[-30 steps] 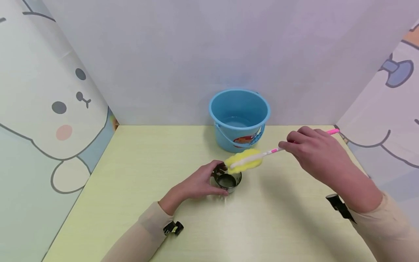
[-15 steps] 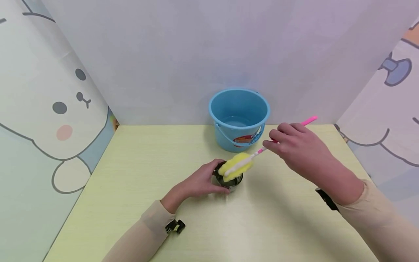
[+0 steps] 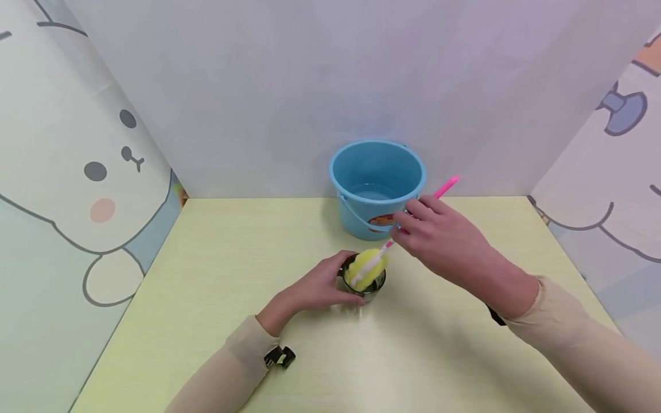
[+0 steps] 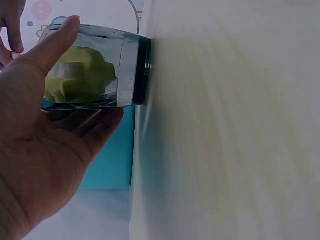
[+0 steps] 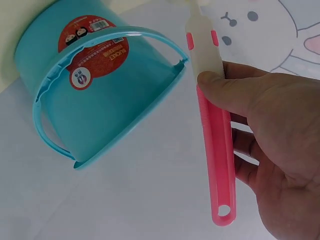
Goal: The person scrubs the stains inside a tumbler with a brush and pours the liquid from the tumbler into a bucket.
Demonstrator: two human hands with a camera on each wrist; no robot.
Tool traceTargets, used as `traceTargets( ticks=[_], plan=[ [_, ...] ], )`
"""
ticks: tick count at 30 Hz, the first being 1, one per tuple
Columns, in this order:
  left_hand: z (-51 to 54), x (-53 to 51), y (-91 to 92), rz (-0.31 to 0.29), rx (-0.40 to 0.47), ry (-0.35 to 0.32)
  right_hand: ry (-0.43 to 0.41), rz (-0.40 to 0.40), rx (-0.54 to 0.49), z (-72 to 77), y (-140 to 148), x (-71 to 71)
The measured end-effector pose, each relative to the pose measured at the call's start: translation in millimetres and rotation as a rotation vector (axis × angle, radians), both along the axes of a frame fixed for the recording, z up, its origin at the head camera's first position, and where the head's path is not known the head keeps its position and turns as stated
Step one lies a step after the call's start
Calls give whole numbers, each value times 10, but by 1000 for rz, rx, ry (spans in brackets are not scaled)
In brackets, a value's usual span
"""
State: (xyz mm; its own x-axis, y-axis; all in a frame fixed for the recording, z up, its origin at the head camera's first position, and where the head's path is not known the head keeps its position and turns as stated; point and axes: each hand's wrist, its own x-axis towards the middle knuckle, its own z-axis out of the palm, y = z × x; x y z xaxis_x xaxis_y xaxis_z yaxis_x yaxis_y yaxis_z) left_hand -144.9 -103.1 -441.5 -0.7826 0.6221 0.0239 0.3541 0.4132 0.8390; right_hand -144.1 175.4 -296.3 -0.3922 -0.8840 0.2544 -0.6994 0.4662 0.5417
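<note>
A dark, see-through cup [image 3: 373,294] stands upright on the table, my left hand [image 3: 319,285] curled round its left side. In the left wrist view the thumb and fingers of my left hand [image 4: 45,135] grip the glass wall [image 4: 127,70], and the yellow sponge [image 4: 87,75] shows inside. My right hand [image 3: 446,244], up and to the right of the cup, pinches the brush's pink handle [image 3: 445,187]. The sponge head [image 3: 365,269] tilts down into the cup's mouth. In the right wrist view, the thumb of my right hand [image 5: 270,120] presses on the handle [image 5: 218,160].
Behind the cup a blue bucket [image 3: 361,221] with a handle and red label stands near the back wall [image 3: 248,115]. The pale yellow table [image 3: 232,246] reaches to side walls printed with cartoon animals.
My right hand has moved left and a little up, tilting the brush more steeply. The sponge has gone from above the cup down into it. My left hand still holds the cup, shifted slightly right.
</note>
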Motion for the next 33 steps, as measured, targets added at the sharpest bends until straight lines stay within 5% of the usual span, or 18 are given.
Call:
traceTargets(
  ticks=[17, 33],
  plan=[
    [2, -8, 15, -3, 15, 2, 61, 36, 130, -191, -194, -38],
    [-20, 0, 2, -19, 20, 24, 22, 105, 135, -154, -214, -84]
  ],
)
